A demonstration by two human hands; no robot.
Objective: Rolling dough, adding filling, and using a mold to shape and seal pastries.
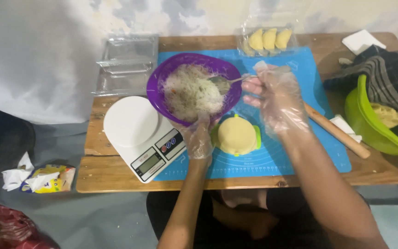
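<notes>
My left hand (199, 137), in a clear plastic glove, grips the near rim of a tilted purple bowl (162, 78) filled with pale shredded filling (192, 92). My right hand (277, 99), also gloved, holds a metal spoon (226, 81) whose tip dips into the filling. Just below the bowl, a round sheet of yellow dough lies on a green dumpling press (237, 135) on the blue mat (272, 161).
A white kitchen scale (139, 133) stands left of the bowl. A wooden rolling pin (337, 131), a green bowl of dough (374, 124) under a dark cloth, a clear tray with three folded dumplings (269, 39) and empty clear trays (126, 62) surround the low wooden table (116, 173).
</notes>
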